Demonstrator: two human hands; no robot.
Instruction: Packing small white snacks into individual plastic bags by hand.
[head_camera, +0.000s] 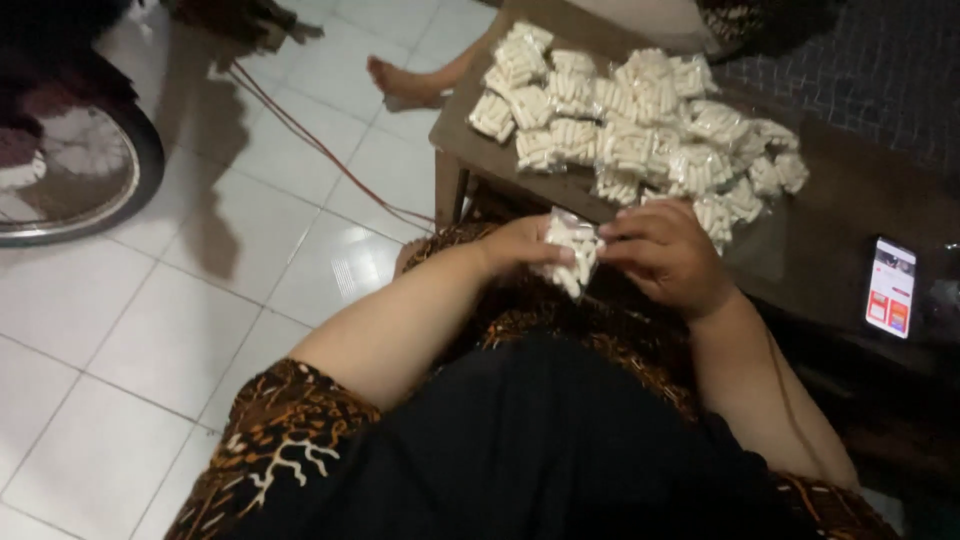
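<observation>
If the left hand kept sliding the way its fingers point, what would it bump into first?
Probably the right hand. The left hand points across the small clear bag of white pieces both hands hold, and the right one sits just beyond it.

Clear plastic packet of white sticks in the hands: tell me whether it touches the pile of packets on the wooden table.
Apart. The head view shows the clear plastic packet of white sticks held below the table edge, with dark wood between it and the pile of packets.

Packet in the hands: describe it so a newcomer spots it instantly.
Start at the low brown table heaped with clear packets of white sticks. Just off its near edge, the left hand and right hand grip one such packet between them. It alone is off the table, held over the lap.
</observation>
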